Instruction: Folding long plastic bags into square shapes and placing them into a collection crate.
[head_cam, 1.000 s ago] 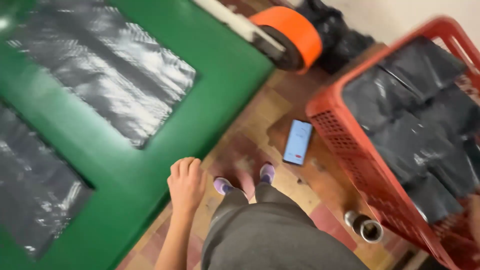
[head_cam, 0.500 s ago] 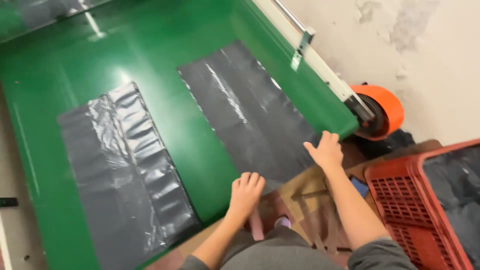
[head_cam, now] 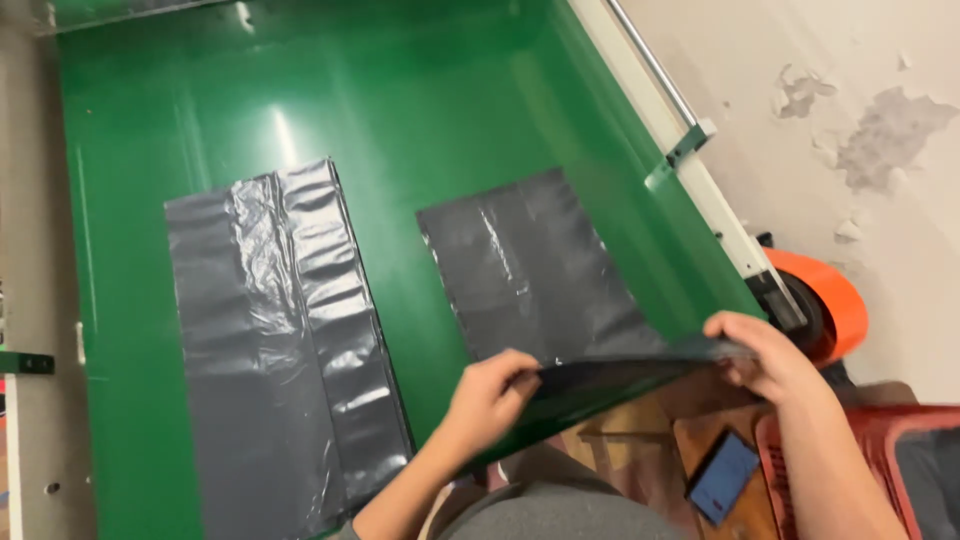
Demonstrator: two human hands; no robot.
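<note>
Two flat black plastic bags lie on a green conveyor belt [head_cam: 400, 100]. My left hand [head_cam: 492, 390] pinches the near left corner of the right-hand bag [head_cam: 530, 270]. Over at that bag's near right corner, my right hand [head_cam: 765, 355] grips the edge. Between the two hands the near edge is lifted and folded off the belt. The larger, wrinkled left-hand bag [head_cam: 280, 340] rests flat, untouched, to the left of my left hand.
A white side rail with a metal bracket [head_cam: 685, 150] runs along the belt's right edge. An orange roller [head_cam: 835, 305] sits at its near end. A phone [head_cam: 722, 478] lies on a wooden surface below, beside a red basket [head_cam: 915, 440]. Peeling wall at right.
The view swung from the floor and basket up to the belt. Both hands reached the right-hand bag's near edge, closed on its corners and lifted it.
</note>
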